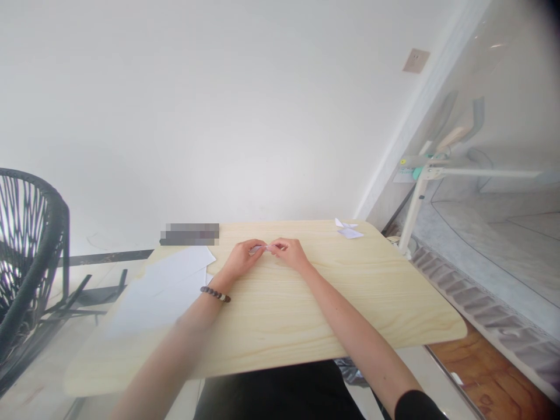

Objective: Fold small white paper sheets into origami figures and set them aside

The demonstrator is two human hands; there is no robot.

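Over the middle of the table, my left hand (241, 257) and my right hand (289, 252) meet fingertip to fingertip. Both pinch a small piece of folded white paper (257, 249), mostly hidden by the fingers. A dark beaded bracelet circles my left wrist. Toward the table's back right lie folded paper pieces (350, 232) with pointed corners. White paper sheets (161, 291) overlap one another to the left of my left hand, partly under my left forearm.
The light wooden table (371, 309) has rounded corners. A blurred-out dark object (190, 234) sits at its back left. A woven chair (48, 204) stands left, a white metal frame (417, 204) and a sofa (503, 245) right. Behind is a white wall (245, 105).
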